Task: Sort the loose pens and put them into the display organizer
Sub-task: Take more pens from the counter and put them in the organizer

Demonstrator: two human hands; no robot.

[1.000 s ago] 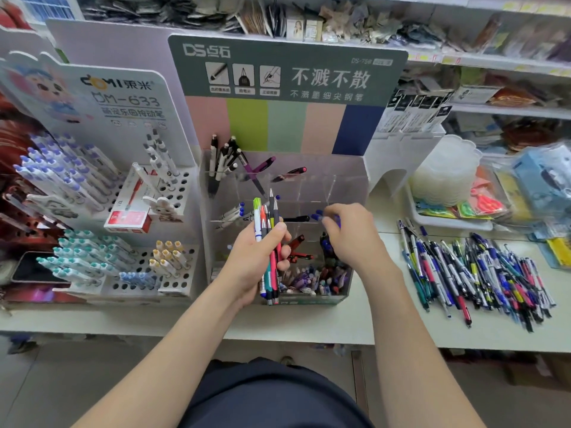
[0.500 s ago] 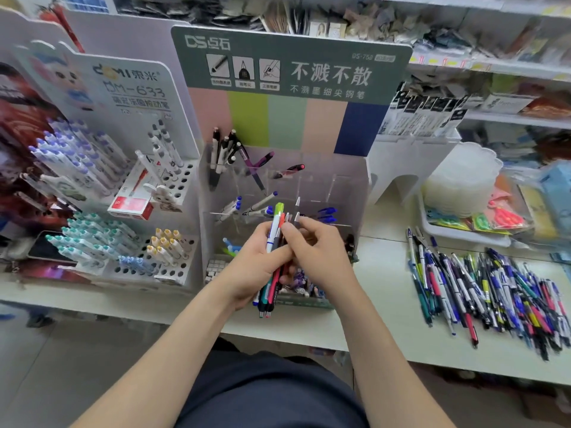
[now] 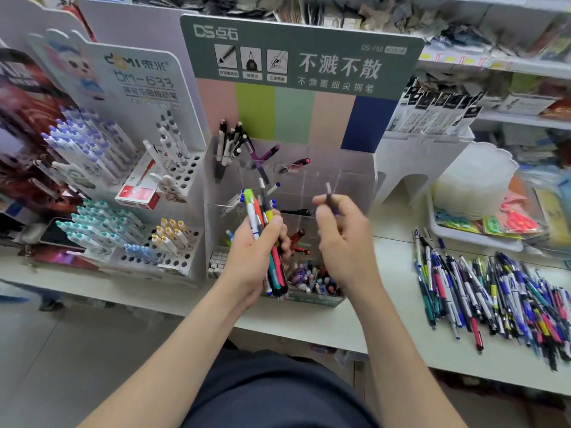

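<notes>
In front of the clear acrylic display organizer (image 3: 349, 186) with its green printed header card (image 3: 302, 57), both hands hover above the compartments. The left hand (image 3: 253, 251) is closed round a mixed bundle of coloured pens (image 3: 251, 211). Its thumb presses across the barrels, the tops fan upward, and the lower ends hang below the palm over the organizer's front row. The right hand (image 3: 343, 239) pinches a single slim dark pen (image 3: 330, 197) upright between thumb and fingertips, apart from the bundle and above the middle cells. The pen is too blurred to tell its kind.

The organizer is thinly filled. A cluster of black-and-white pens (image 3: 227, 146) stands in the back-left cell, and a purple pen (image 3: 265, 154) and a red-and-black pen (image 3: 295, 164) lean in cells beside it. A big heap of loose pens (image 3: 494, 291) sprawls well to the right on the white counter (image 3: 386, 319), so the sorting looks far from finished.

Several things could go wrong from here:

- **Wrong cell:** the see-through dividers are hard to read, so the dark pen could drop into the wrong cell or catch on a wall and tip out.
- **Knocked pens:** lowering the right hand carelessly could knock over the pens leaning at the back.
- **Slipping bundle:** the bundle is held only by a squeeze round smooth barrels. If the thumb loosens, pens may slide out into the front row and mix with what is already sorted.
- **Heap near the edge:** the heap reaches near the counter's front edge, and a brush of the forearm could roll pens to the floor.
</notes>
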